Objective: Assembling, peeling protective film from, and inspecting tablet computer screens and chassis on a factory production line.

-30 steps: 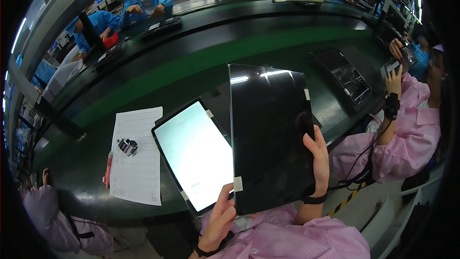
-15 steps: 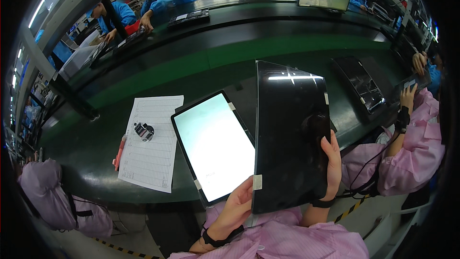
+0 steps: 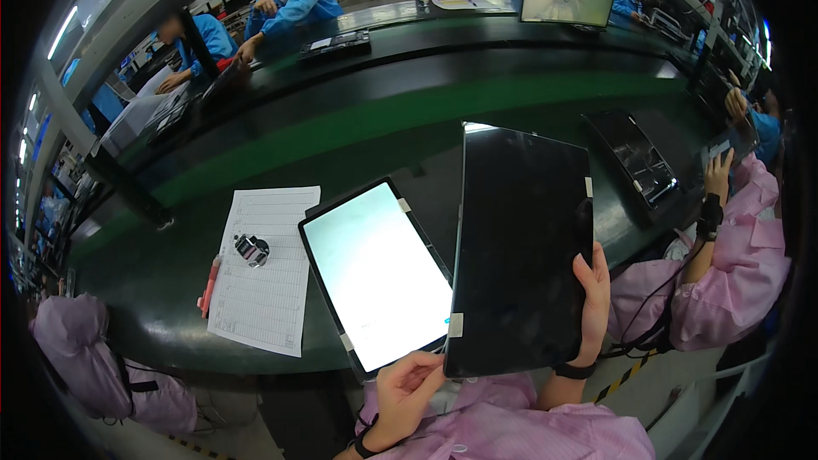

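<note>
I hold a large black glossy panel [image 3: 521, 247] upright in front of me, with small pale tape tabs at its corners. My right hand [image 3: 591, 298] grips its right edge and my left hand [image 3: 409, 388] holds its lower left corner. Just left of it a tablet [image 3: 375, 273] with a lit white screen lies flat on the dark green workbench [image 3: 170, 290].
A printed paper sheet [image 3: 260, 281] lies left of the tablet, with a small black and silver object [image 3: 251, 249] on it and a red pen [image 3: 209, 285] beside it. Another dark device [image 3: 635, 158] lies to the right. People in pink and blue coats work around.
The view has shifted slightly; the black panel stays in both hands, tilted a little more upright and nearer. The tablet and paper have not moved.
</note>
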`<action>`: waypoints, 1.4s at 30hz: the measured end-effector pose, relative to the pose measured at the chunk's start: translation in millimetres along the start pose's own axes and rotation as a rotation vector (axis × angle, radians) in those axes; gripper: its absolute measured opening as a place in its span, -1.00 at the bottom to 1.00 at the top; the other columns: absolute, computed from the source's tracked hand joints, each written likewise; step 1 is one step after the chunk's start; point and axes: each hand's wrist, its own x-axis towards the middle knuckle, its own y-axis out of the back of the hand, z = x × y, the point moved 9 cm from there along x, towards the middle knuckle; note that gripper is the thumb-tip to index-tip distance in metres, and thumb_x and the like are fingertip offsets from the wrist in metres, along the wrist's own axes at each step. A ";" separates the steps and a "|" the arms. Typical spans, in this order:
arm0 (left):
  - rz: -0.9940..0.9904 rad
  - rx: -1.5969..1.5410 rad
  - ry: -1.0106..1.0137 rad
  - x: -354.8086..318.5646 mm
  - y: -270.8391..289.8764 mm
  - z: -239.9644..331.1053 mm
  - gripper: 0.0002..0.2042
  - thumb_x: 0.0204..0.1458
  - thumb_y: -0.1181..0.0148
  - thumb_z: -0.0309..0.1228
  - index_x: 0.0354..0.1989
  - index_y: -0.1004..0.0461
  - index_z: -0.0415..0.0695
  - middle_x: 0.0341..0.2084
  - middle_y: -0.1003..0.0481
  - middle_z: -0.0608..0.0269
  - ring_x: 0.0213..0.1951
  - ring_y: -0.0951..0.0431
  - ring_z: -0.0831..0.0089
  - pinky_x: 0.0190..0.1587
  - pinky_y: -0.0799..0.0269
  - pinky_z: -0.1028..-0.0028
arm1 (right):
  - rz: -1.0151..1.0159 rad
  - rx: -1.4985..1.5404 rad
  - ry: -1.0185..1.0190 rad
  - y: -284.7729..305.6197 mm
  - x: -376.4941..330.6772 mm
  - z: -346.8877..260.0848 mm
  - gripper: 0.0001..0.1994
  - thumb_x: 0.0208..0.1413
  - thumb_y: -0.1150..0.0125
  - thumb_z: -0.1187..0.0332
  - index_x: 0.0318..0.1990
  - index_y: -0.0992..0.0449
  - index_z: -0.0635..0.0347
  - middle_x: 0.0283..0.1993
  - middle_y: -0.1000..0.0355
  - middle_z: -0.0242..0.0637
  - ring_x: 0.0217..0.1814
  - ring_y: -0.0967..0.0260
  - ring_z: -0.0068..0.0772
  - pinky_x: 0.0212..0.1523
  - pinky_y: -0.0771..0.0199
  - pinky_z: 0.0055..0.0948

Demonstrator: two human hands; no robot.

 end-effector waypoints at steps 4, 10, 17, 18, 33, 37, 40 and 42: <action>-0.282 0.342 0.017 -10.2 -6.0 33.2 -0.77 0.06 -0.05 -0.45 -0.18 -0.46 -0.36 -0.33 -0.51 0.02 -0.29 -0.50 0.37 -0.18 -0.38 0.45 | -0.072 -0.013 -0.025 3.1 1.9 1.0 -0.77 0.08 -0.09 0.55 -0.11 -0.27 0.26 -0.23 -0.44 -0.29 -0.27 -0.42 -0.60 -0.24 -0.43 -0.64; -0.356 0.568 -0.076 -8.5 29.2 80.9 -0.81 0.04 -0.06 -0.52 -0.21 -0.48 -0.35 -0.42 -0.54 0.13 -0.30 -0.54 0.48 -0.20 -0.40 0.53 | -0.196 -0.164 -0.031 3.9 -15.2 16.7 -0.68 0.01 -0.22 0.48 -0.12 -0.24 0.22 -0.25 -0.40 -0.38 -0.28 -0.34 -0.68 -0.22 -0.32 -0.68; 0.264 0.462 -0.426 14.9 66.5 136.6 -0.80 0.08 0.01 -0.47 -0.26 -0.47 -0.34 -0.45 -0.52 0.16 -0.36 -0.49 0.49 -0.22 -0.37 0.54 | -0.325 -0.302 -0.024 -3.3 -48.6 27.7 -0.48 -0.31 -0.53 0.26 -0.26 -0.28 0.19 -0.36 -0.31 -0.52 -0.35 -0.23 -0.73 -0.31 -0.18 -0.74; 0.269 0.442 -0.405 15.0 69.9 130.7 -0.82 0.09 0.01 -0.49 -0.32 -0.48 -0.35 -0.49 -0.51 0.17 -0.40 -0.49 0.52 -0.30 -0.36 0.58 | -0.320 -0.372 -0.027 -1.2 -49.7 27.1 -0.45 -0.36 -0.55 0.20 -0.29 -0.28 0.18 -0.41 -0.28 -0.55 -0.42 -0.16 -0.77 -0.38 -0.11 -0.77; 0.330 0.575 -0.483 -3.8 66.5 134.5 -0.83 0.09 0.00 -0.54 -0.48 -0.46 -0.35 -0.67 -0.45 0.25 -0.60 -0.46 0.57 -0.54 -0.29 0.63 | -0.364 -0.377 -0.018 -8.6 -56.5 25.0 -0.49 -0.35 -0.53 0.26 -0.30 -0.29 0.21 -0.43 -0.32 -0.52 -0.43 -0.20 -0.76 -0.38 -0.16 -0.75; 0.374 0.529 -0.483 -0.4 67.1 133.3 -0.82 0.10 0.01 -0.53 -0.48 -0.46 -0.35 -0.68 -0.44 0.26 -0.61 -0.45 0.58 -0.56 -0.28 0.64 | -0.389 -0.327 -0.042 -13.1 -54.8 29.1 -0.54 -0.31 -0.49 0.36 -0.30 -0.29 0.22 -0.45 -0.33 -0.51 -0.45 -0.21 -0.77 -0.39 -0.16 -0.77; 0.382 0.449 -0.467 3.3 67.9 135.2 -0.81 0.13 0.02 -0.51 -0.46 -0.44 -0.36 -0.69 -0.43 0.27 -0.65 -0.44 0.58 -0.58 -0.28 0.65 | -0.410 -0.282 -0.035 -22.3 -55.2 28.8 -0.57 -0.27 -0.44 0.44 -0.28 -0.28 0.24 -0.43 -0.37 -0.45 -0.42 -0.27 -0.74 -0.35 -0.23 -0.74; 0.363 0.398 -0.456 6.5 71.0 134.3 -0.81 0.14 0.02 -0.51 -0.46 -0.43 -0.35 -0.69 -0.42 0.26 -0.65 -0.43 0.58 -0.59 -0.28 0.64 | -0.439 -0.271 -0.038 -26.5 -55.5 28.8 -0.59 -0.24 -0.40 0.50 -0.26 -0.27 0.26 -0.39 -0.42 -0.38 -0.38 -0.32 -0.71 -0.32 -0.28 -0.72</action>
